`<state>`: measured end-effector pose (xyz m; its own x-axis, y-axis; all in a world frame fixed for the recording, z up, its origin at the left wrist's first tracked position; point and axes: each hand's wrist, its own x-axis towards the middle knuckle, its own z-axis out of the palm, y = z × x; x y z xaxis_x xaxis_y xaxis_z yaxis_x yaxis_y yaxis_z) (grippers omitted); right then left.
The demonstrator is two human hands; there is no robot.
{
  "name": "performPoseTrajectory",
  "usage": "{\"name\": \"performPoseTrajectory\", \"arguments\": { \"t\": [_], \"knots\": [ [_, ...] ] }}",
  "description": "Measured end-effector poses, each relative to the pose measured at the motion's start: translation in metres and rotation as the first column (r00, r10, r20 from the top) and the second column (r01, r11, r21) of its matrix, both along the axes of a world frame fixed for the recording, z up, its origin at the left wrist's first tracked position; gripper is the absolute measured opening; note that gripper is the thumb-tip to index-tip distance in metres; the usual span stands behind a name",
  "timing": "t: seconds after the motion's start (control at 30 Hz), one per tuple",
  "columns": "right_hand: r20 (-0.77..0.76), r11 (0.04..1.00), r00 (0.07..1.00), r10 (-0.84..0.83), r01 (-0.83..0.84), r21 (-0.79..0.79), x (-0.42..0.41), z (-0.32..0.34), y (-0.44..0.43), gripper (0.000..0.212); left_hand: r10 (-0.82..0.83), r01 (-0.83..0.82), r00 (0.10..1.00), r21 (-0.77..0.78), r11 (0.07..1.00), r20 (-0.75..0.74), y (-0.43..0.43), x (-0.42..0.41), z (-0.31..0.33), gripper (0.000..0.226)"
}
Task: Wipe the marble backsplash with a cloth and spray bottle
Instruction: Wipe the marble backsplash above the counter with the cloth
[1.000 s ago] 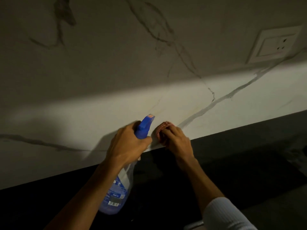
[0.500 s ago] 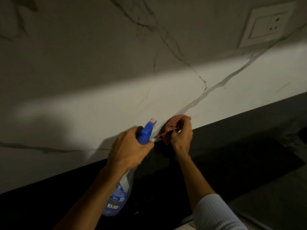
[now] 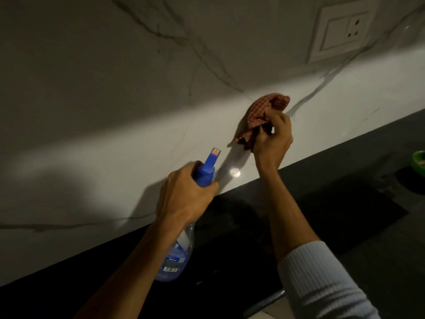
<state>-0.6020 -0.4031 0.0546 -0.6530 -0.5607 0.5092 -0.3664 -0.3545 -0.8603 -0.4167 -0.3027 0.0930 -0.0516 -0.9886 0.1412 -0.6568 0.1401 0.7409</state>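
Observation:
The white marble backsplash (image 3: 115,139) with grey veins fills the upper view, lit in a bright band low down. My left hand (image 3: 184,196) grips the neck of a clear spray bottle (image 3: 174,259) with a blue trigger head, its nozzle aimed at the wall. My right hand (image 3: 272,139) holds a bunched red checked cloth (image 3: 264,111) against the marble, up and to the right of the nozzle. A small wet glint shows on the wall below the cloth.
A dark countertop (image 3: 345,185) runs along the base of the wall. A white switch and socket plate (image 3: 342,33) sits on the wall at the upper right. A green object (image 3: 419,162) lies at the right edge of the counter.
My right hand has carried the cloth up and to the right along the marble, away from the counter edge. The left hand still holds the bottle in about the same place.

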Motion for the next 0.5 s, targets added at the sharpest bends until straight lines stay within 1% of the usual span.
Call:
{"name": "performPoseTrajectory", "arguments": {
  "t": [0.07,0.13,0.2,0.23,0.27,0.3,0.33,0.37,0.4,0.43,0.47,0.5],
  "knots": [
    [0.009,0.999,1.000,-0.006,0.006,0.038,0.011,-0.019,0.003,0.029,0.008,-0.008,1.000,0.006,1.000,-0.011,-0.002,0.003,-0.001,0.027],
    [0.062,0.995,0.998,-0.005,-0.001,0.101,0.030,-0.044,0.012,0.027,0.013,-0.013,1.000,0.015,1.000,-0.011,-0.001,0.006,-0.003,0.025],
    [0.059,0.983,0.997,0.051,-0.060,0.172,0.052,-0.071,0.024,0.023,0.026,-0.026,1.000,0.031,0.999,-0.008,-0.001,0.007,-0.006,0.020],
    [0.012,0.969,0.993,0.118,-0.117,0.218,0.063,-0.083,0.030,0.021,0.031,-0.031,1.000,0.037,0.999,-0.006,0.001,0.007,-0.006,0.017],
    [-0.066,0.947,0.976,0.208,-0.184,0.265,0.073,-0.094,0.035,0.018,0.033,-0.032,0.999,0.042,0.999,-0.004,0.002,0.006,-0.007,0.017],
    [-0.164,0.919,0.937,0.309,-0.249,0.305,0.079,-0.103,0.040,0.015,0.032,-0.032,0.999,0.044,0.999,-0.003,0.003,0.006,-0.008,0.017],
    [-0.267,0.890,0.878,0.397,-0.296,0.348,0.081,-0.110,0.043,0.014,0.032,-0.032,0.999,0.046,0.998,0.001,0.003,0.007,-0.009,0.020],
    [-0.359,0.861,0.811,0.463,-0.313,0.401,0.077,-0.113,0.043,0.018,0.033,-0.034,0.999,0.046,0.998,0.013,0.004,0.009,-0.010,0.022],
    [-0.437,0.846,0.754,0.491,-0.293,0.446,0.068,-0.114,0.041,0.023,0.036,-0.037,0.999,0.047,0.998,0.031,0.004,0.012,-0.010,0.024],
    [-0.477,0.847,0.734,0.484,-0.256,0.466,0.056,-0.111,0.039,0.026,0.039,-0.041,0.998,0.047,0.998,0.047,0.005,0.015,-0.011,0.024],
    [-0.475,0.865,0.762,0.440,-0.218,0.452,0.043,-0.105,0.037,0.025,0.042,-0.045,0.997,0.050,0.998,0.062,0.004,0.018,-0.012,0.024],
    [-0.414,0.892,0.836,0.361,-0.179,0.416,0.028,-0.097,0.035,0.024,0.043,-0.047,0.996,0.052,0.998,0.074,0.004,0.021,-0.012,0.024]
  ]
}}
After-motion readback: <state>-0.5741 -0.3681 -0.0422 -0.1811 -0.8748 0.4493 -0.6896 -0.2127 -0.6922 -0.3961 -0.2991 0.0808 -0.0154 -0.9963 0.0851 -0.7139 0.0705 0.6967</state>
